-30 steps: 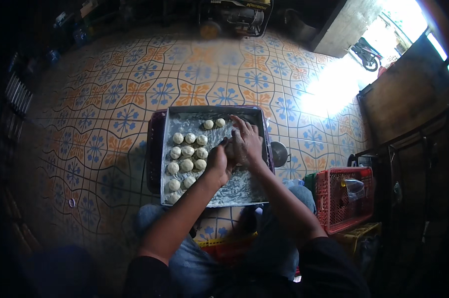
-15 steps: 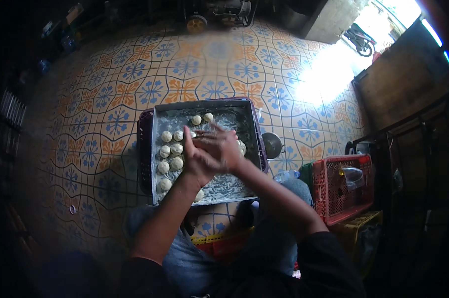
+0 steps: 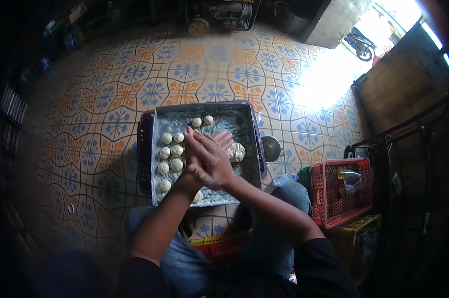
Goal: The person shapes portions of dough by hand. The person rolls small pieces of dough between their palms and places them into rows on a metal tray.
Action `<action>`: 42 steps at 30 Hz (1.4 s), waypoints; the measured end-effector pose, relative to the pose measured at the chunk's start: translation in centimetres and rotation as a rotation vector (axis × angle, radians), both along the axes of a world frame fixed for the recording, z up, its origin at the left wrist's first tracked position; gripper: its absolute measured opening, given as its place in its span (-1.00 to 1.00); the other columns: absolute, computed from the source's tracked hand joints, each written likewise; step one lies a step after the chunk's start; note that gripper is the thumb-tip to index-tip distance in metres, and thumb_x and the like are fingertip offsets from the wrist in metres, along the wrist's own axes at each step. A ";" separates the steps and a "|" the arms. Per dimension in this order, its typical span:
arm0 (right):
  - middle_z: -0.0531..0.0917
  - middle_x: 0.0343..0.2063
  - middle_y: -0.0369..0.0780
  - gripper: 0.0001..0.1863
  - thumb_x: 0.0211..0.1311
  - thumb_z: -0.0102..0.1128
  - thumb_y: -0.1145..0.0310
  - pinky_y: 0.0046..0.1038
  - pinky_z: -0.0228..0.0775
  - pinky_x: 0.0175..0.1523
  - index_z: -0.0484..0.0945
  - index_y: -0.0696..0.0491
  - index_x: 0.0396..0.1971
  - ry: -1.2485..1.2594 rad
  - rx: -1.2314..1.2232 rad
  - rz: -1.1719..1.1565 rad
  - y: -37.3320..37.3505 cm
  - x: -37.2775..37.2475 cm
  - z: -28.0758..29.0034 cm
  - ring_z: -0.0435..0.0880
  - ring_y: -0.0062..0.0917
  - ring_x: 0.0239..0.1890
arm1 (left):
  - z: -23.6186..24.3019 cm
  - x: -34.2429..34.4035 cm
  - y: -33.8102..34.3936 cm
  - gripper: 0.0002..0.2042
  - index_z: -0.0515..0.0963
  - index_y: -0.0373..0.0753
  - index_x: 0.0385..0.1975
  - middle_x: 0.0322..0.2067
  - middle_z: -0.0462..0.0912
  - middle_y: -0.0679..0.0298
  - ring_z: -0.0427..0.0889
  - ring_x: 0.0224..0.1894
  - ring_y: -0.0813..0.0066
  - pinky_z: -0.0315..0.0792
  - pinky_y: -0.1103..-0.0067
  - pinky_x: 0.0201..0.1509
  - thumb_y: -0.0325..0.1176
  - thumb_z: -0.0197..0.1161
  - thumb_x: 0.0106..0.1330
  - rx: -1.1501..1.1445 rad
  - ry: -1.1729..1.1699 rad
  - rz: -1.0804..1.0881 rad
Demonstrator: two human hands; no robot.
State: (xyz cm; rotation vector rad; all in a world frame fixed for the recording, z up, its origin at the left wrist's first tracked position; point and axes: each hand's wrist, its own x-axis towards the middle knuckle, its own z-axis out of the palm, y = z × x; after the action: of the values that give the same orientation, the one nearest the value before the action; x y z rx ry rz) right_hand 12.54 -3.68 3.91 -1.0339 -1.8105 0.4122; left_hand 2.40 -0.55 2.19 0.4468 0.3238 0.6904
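Note:
My left hand [image 3: 193,156] and my right hand [image 3: 213,161] are laid palm against palm over a floured metal tray [image 3: 224,197], crossing each other. The right lies on top, hiding much of the left. Fingers on both are stretched out flat, and flour whitens the right hand's skin. Whatever may be between the palms is hidden. To their left, small round dough balls [image 3: 177,151] stand in short rows. Two more dough balls [image 3: 202,121] sit near the tray's far side. A larger dough lump [image 3: 237,152] rests just right of my hands.
Under the tray is a dark purple crate [image 3: 146,124]. A metal bowl [image 3: 271,149] stands right of it on the patterned tile floor [image 3: 185,69]. A plastic bottle [image 3: 285,179], a red crate [image 3: 341,193] and a yellow crate [image 3: 356,226] are by my right knee.
My right hand has slid across the left; its blur is gone and its fingers now point up and left. The large dough lump shows more fully. The dough balls have stayed in place.

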 end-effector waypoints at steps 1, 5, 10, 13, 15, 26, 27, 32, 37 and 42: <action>0.55 0.21 0.10 -0.30 0.33 0.13 -0.13 0.00 0.10 0.44 0.47 -0.01 0.34 -0.030 0.009 0.013 0.3 1.5 -0.5 0.55 0.04 0.21 | 0.4 0.6 -0.1 0.06 0.13 -0.34 0.46 0.44 0.20 -0.18 0.24 0.47 -0.05 0.11 0.19 0.54 0.59 -0.42 0.32 -0.033 -0.033 -0.030; 0.76 -0.22 -0.02 -0.55 0.28 0.23 0.05 -0.09 0.38 0.29 0.72 0.11 -0.06 0.112 -0.377 -0.216 2.8 3.9 -0.8 0.74 -0.07 -0.08 | 3.9 1.7 -1.7 0.10 0.15 -0.40 0.45 0.43 0.24 -0.16 0.26 0.46 -0.06 0.13 0.18 0.53 0.60 -0.44 0.30 -0.170 0.212 0.033; 0.73 -0.09 -0.03 -0.51 0.13 0.35 0.06 -0.04 0.25 0.35 0.69 0.10 -0.05 -0.109 -0.038 -0.015 0.8 3.7 -1.1 0.67 0.02 0.04 | 3.1 0.9 -0.1 0.20 0.12 -0.49 0.43 0.41 0.26 -0.17 0.28 0.45 -0.06 0.11 0.18 0.54 0.67 -0.37 0.21 -0.183 -0.122 0.031; 0.69 0.03 -0.09 -0.50 0.15 0.28 -0.02 0.03 0.07 0.45 0.70 0.02 -0.03 -0.122 -0.146 -0.212 3.1 3.9 -1.5 0.57 -0.08 0.20 | 5.2 1.4 -1.0 0.06 0.30 -0.34 0.34 0.34 0.37 -0.05 0.32 0.42 0.00 0.12 0.19 0.55 0.62 -0.29 0.25 -0.310 0.122 0.242; 0.67 0.06 -0.07 -0.45 0.18 0.23 -0.03 0.05 0.04 0.47 0.66 0.02 0.06 -0.105 0.017 -0.170 1.6 1.7 -0.5 0.51 -0.05 0.27 | 2.4 0.5 0.4 0.09 0.21 -0.30 0.44 0.37 0.36 0.05 0.35 0.42 0.14 0.24 0.24 0.49 0.64 -0.26 0.23 -0.208 -0.087 0.142; 0.72 0.01 -0.06 -0.52 0.32 0.12 -0.03 -0.02 0.01 0.50 0.72 0.08 -0.08 0.105 0.045 -0.090 0.0 1.1 3.0 0.54 -0.15 0.29 | 4.9 0.4 1.7 -0.13 0.29 -0.14 0.40 0.33 0.42 0.20 0.41 0.37 0.28 0.25 0.28 0.45 0.50 -0.25 0.38 0.159 -0.097 0.153; 0.73 -0.01 -0.05 -0.53 0.33 0.12 -0.02 -0.05 0.07 0.48 0.73 0.09 -0.13 0.131 0.142 -0.056 0.0 1.5 3.5 0.54 -0.14 0.28 | 5.6 0.7 1.0 -0.13 0.29 -0.14 0.40 0.33 0.42 0.20 0.41 0.37 0.28 0.25 0.28 0.45 0.50 -0.25 0.38 0.161 -0.094 0.148; 0.77 -0.20 -0.08 -0.58 0.36 0.08 0.02 -0.03 0.05 0.48 0.75 0.04 -0.17 -0.063 -0.177 -0.269 1.7 1.9 0.4 0.69 -0.18 0.05 | 4.3 2.1 -1.6 0.03 0.12 -0.31 0.48 0.43 0.27 -0.02 0.27 0.47 0.11 0.11 0.24 0.54 0.56 -0.38 0.34 -0.138 0.045 0.091; 0.74 -0.22 0.02 -0.43 0.32 0.10 -0.13 0.08 -0.02 0.49 0.76 0.14 -0.36 -0.140 -0.322 -0.227 3.3 4.3 0.6 0.66 -0.13 0.10 | 6.9 2.1 -1.6 0.11 0.12 -0.49 0.43 0.46 0.14 -0.22 0.16 0.52 0.00 0.02 0.16 0.59 0.58 -0.45 0.32 -0.236 0.200 0.179; 0.74 -0.40 0.01 -0.42 0.45 -0.01 -0.02 -0.08 0.16 0.42 0.75 0.16 -0.47 -0.471 0.279 -0.667 2.2 0.9 -1.9 0.72 -0.12 -0.27 | 3.5 0.5 0.4 0.00 0.22 -0.19 0.43 0.41 0.33 0.17 0.31 0.44 0.20 0.17 0.29 0.51 0.61 -0.30 0.28 -0.005 -0.012 0.094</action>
State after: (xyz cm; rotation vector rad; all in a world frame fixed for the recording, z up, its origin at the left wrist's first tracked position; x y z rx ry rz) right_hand 13.46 -1.49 2.05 -1.5275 -1.7138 -0.5127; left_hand 2.92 -0.16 5.69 0.4244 0.3369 0.7838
